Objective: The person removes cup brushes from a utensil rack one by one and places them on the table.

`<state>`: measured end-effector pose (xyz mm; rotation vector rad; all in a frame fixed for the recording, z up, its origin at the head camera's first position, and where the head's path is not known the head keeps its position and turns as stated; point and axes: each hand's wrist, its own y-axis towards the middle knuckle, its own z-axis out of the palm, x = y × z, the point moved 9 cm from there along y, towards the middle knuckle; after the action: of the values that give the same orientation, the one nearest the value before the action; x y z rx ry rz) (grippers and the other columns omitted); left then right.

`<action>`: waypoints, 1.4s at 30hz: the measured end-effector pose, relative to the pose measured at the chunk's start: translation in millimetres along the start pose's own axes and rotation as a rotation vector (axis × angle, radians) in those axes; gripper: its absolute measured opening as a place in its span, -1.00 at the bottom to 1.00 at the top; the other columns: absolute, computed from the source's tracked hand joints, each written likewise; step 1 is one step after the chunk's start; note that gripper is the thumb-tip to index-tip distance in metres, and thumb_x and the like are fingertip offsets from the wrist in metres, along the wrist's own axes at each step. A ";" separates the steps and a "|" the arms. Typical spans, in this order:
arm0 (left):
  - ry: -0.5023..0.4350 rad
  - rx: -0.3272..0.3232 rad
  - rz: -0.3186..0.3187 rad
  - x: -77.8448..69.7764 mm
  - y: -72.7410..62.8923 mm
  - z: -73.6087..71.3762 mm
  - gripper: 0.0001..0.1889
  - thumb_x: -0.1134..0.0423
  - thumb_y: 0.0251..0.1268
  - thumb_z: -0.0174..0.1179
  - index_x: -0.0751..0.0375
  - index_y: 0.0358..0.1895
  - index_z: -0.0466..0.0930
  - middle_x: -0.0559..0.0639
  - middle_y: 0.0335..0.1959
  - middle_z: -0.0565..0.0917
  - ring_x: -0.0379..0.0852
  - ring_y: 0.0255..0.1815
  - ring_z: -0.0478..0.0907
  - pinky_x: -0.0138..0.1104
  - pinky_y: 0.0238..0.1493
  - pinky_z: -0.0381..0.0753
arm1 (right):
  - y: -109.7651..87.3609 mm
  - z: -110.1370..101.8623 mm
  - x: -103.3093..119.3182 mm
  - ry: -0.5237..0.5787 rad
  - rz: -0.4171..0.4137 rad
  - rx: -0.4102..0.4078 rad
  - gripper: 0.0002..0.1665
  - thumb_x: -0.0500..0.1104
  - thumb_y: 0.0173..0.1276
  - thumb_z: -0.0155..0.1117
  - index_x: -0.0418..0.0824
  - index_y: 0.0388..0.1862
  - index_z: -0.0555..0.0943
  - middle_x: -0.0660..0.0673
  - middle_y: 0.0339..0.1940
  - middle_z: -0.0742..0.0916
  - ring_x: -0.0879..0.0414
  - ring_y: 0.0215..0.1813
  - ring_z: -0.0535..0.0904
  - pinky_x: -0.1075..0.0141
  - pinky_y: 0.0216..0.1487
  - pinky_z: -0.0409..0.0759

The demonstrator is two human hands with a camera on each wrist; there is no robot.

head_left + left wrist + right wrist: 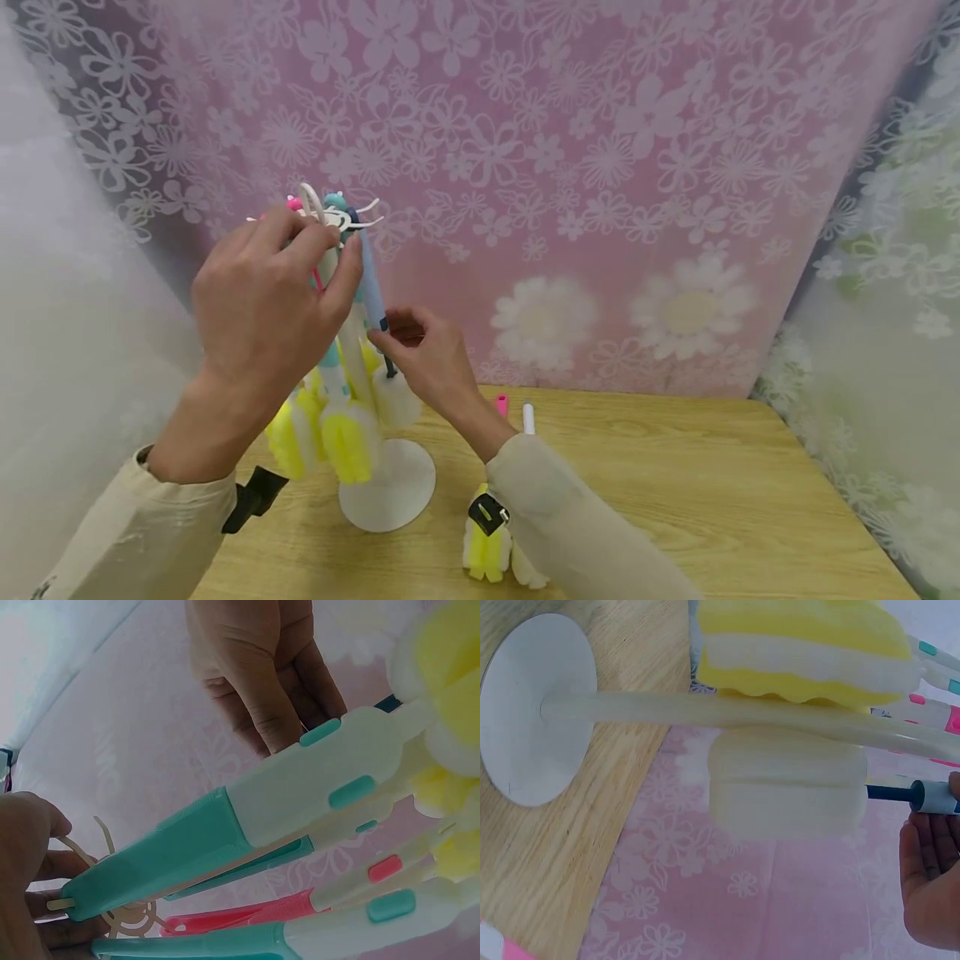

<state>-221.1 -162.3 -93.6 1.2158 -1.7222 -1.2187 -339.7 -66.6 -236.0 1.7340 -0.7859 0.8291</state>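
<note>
A white rack (358, 358) with a round base (387, 500) carries several sponge brushes from hooks at its top. My left hand (270, 292) is at the hooks, its fingers curled about the rack's top, partly hidden by the hand itself. With my right hand (431, 354) I pinch the lower handle of a blue-handled sponge brush (372, 279), whose white sponge (787, 784) hangs beside the rack's pole. That brush's upper end is up among the hooks, close to my left thumb. Teal-handled brushes (172, 847) and a pink one (240, 911) hang alongside with yellow-and-white sponges (348, 442).
On the wooden table (675, 492), right of the base, lie a brush with a yellow-and-white sponge (486, 550) and another with a white sponge (528, 569), partly under my right sleeve. A pink flowered curtain (570, 208) stands behind the table.
</note>
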 end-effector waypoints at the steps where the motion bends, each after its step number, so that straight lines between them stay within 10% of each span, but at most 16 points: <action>1: -0.003 -0.004 0.000 -0.6 0.4 -0.1 -0.67 0.08 0.33 0.08 0.26 -0.34 0.70 0.14 -0.41 0.60 0.16 -0.54 0.41 -0.08 -0.48 0.40 | 0.2 -0.3 -0.4 -0.001 0.000 0.002 -0.72 -0.09 0.25 0.37 -0.15 -0.08 0.64 0.06 -0.26 0.69 0.23 -0.23 0.61 0.42 -0.11 0.57; 21: -0.010 -0.005 -0.013 1.6 -1.0 0.7 -0.67 0.09 0.31 0.07 0.29 -0.35 0.68 0.16 -0.41 0.58 0.17 -0.55 0.41 -0.06 -0.53 0.38 | 0.6 -37.9 9.8 -0.113 0.044 0.028 -0.66 -0.04 0.27 0.35 -0.16 -0.03 0.64 0.05 -0.22 0.71 0.23 -0.18 0.62 0.37 -0.08 0.57; 32: 0.017 -0.021 0.024 -0.9 1.8 -1.4 -0.61 0.08 0.35 -0.03 0.31 -0.41 0.66 0.16 -0.47 0.55 0.15 -0.58 0.41 -0.08 -0.55 0.36 | -12.6 -104.3 -4.2 -0.175 0.063 -0.033 -0.69 -0.06 0.27 0.35 -0.17 -0.06 0.64 0.00 -0.24 0.71 0.17 -0.19 0.64 0.26 -0.14 0.61; 42: 0.004 -0.046 -0.015 1.1 1.1 1.3 -0.60 0.07 0.31 -0.04 0.30 -0.49 0.61 0.14 -0.54 0.45 0.15 -0.62 0.34 -0.05 -0.57 0.27 | -54.7 -184.5 -58.0 -0.263 0.264 -0.085 -0.61 -0.04 0.29 0.32 -0.25 0.00 0.60 -0.15 -0.15 0.70 0.05 -0.16 0.67 0.22 -0.13 0.63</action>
<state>-223.0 -162.8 -93.0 1.2049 -1.6758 -1.2578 -357.0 131.3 -266.0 1.7053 -1.2300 0.7365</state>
